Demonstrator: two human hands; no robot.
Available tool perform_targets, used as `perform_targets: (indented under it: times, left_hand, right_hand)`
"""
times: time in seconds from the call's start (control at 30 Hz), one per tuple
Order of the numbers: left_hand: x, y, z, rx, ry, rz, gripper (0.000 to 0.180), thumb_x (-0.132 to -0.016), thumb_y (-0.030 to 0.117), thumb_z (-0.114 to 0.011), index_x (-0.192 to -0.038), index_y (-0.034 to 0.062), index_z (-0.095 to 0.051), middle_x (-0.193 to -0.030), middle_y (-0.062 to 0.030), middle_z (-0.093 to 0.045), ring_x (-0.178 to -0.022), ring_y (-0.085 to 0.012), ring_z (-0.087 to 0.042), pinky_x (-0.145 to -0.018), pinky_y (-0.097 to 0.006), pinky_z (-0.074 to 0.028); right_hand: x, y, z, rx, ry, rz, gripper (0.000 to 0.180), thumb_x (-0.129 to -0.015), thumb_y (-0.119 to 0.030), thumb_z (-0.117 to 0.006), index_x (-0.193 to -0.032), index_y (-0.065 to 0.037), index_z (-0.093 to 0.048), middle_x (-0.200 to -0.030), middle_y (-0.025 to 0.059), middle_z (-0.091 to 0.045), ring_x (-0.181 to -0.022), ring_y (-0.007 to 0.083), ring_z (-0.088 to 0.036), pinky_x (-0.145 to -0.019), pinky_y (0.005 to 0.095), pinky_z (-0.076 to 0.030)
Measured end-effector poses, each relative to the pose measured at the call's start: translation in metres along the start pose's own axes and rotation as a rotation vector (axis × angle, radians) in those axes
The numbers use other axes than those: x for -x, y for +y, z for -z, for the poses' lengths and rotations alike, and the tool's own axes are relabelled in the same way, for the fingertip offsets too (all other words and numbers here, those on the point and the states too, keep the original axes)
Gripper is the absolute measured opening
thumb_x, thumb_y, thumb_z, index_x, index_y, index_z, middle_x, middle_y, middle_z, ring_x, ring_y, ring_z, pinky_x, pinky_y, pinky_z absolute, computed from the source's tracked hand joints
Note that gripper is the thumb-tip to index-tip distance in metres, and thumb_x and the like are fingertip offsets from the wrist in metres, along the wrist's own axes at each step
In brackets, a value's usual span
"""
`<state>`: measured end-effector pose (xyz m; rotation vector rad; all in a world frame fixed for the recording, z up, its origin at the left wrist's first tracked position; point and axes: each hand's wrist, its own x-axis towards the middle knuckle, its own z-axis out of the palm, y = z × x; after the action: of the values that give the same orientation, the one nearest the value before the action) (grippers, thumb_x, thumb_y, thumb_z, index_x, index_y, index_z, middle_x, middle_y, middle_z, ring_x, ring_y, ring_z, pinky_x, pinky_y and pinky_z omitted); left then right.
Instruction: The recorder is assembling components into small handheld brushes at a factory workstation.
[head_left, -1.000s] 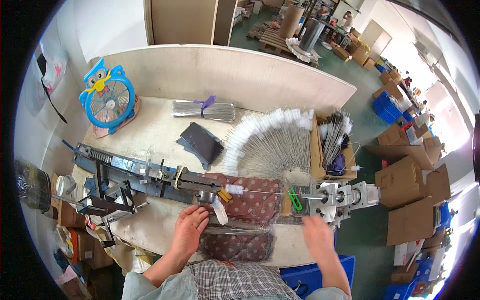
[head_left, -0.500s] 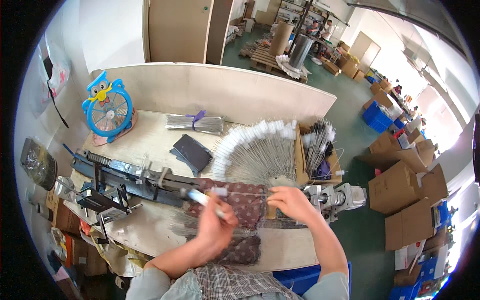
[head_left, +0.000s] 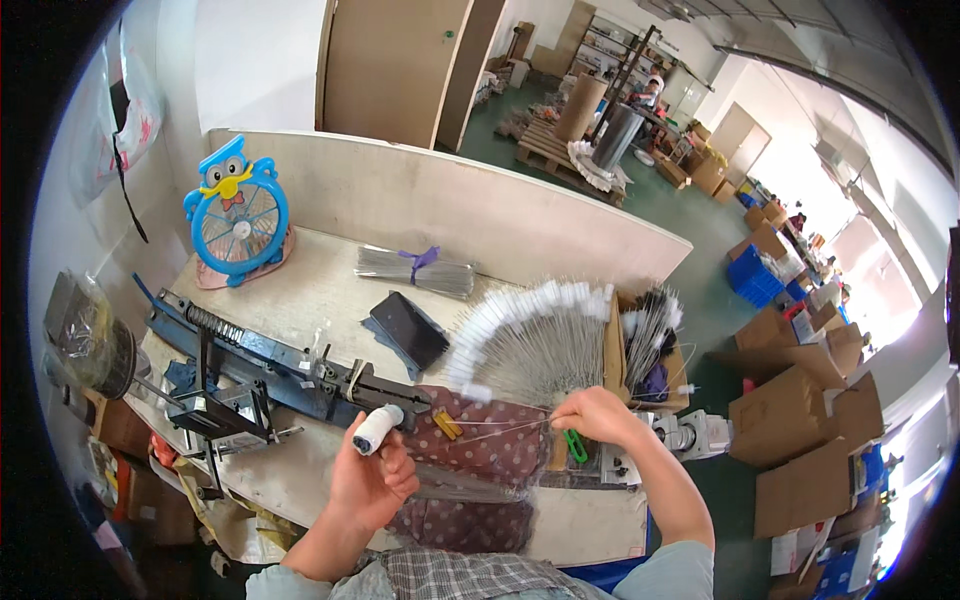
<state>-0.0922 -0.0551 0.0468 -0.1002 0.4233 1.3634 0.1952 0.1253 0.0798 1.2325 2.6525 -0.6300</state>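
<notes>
We had lifted both hands off the blue metal jig (head_left: 290, 365): our left hand (head_left: 368, 482) clenched a white-tipped brush (head_left: 378, 429), our right hand (head_left: 598, 415) (at three o'clock) pinched its thin wire (head_left: 500, 428).

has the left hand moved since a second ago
Yes. The left hand has lifted off the dotted cloth and drawn back toward the person. It now holds a white-tipped piece just short of the blue metal jig.

Brown cardboard boxes (head_left: 795, 410) stack on the floor at right; an open carton (head_left: 618, 350) sits at the table's right edge; a dark blank tablet screen (head_left: 410, 330) lies mid-table.
</notes>
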Motion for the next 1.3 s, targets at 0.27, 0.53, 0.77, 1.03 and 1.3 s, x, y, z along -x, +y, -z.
perform_targets:
  times: [0.27, 0.53, 0.77, 1.03, 1.3]
  left_hand:
    - [-0.006, -0.004, 0.004, -0.059, 0.040, -0.049, 0.029, -0.089, 0.037, -0.046, -0.082, 0.0104, -0.056, -0.060, 0.0019, -0.041, -0.051, -0.0111, -0.036, -0.048, -0.027, -0.031]
    - [-0.017, -0.017, 0.005, -0.124, 0.233, -0.208, 0.024, -0.088, 0.034, -0.049, -0.076, 0.0130, -0.053, -0.057, 0.0030, -0.038, -0.048, -0.0108, -0.033, -0.044, -0.025, -0.028]
    - [-0.013, -0.017, 0.001, -0.120, 0.259, -0.244, 0.023, -0.088, 0.031, -0.048, -0.077, 0.0117, -0.053, -0.058, 0.0015, -0.042, -0.050, -0.0112, -0.036, -0.048, -0.026, -0.031]
    - [-0.012, -0.021, 0.000, -0.113, 0.321, -0.308, 0.022, -0.089, 0.031, -0.050, -0.080, 0.0117, -0.052, -0.060, 0.0021, -0.040, -0.050, -0.0101, -0.034, -0.047, -0.026, -0.030]
    - [-0.010, -0.015, -0.003, -0.150, 0.307, -0.239, 0.020, -0.086, 0.030, -0.053, -0.078, 0.0110, -0.054, -0.059, 0.0011, -0.042, -0.050, -0.0116, -0.037, -0.048, -0.026, -0.031]
  right_hand:
    - [-0.064, 0.011, -0.008, 0.192, -0.011, -0.237, 0.019, -0.078, -0.025, -0.063, -0.092, -0.015, -0.072, -0.087, 0.0127, -0.067, -0.083, 0.0326, -0.063, -0.073, 0.0423, -0.050]
    - [0.020, 0.024, 0.006, -0.152, 0.060, -0.073, 0.017, -0.077, -0.027, -0.066, -0.087, -0.015, -0.073, -0.084, 0.0102, -0.068, -0.080, 0.0287, -0.064, -0.071, 0.0365, -0.050]
    - [0.018, 0.036, 0.004, -0.091, 0.272, 0.006, 0.022, -0.072, -0.030, -0.071, -0.087, -0.015, -0.073, -0.082, 0.0070, -0.069, -0.072, 0.0252, -0.064, -0.066, 0.0330, -0.050]
    - [0.018, 0.021, 0.011, -0.373, 0.099, 0.122, 0.020, -0.070, -0.028, -0.071, -0.081, -0.012, -0.073, -0.076, 0.0054, -0.069, -0.067, 0.0217, -0.064, -0.062, 0.0304, -0.049]
    - [-0.065, -0.084, -0.041, -0.292, 0.524, 0.424, 0.013, -0.072, -0.022, -0.069, -0.077, -0.010, -0.071, -0.072, 0.0053, -0.064, -0.072, 0.0232, -0.060, -0.064, 0.0331, -0.047]
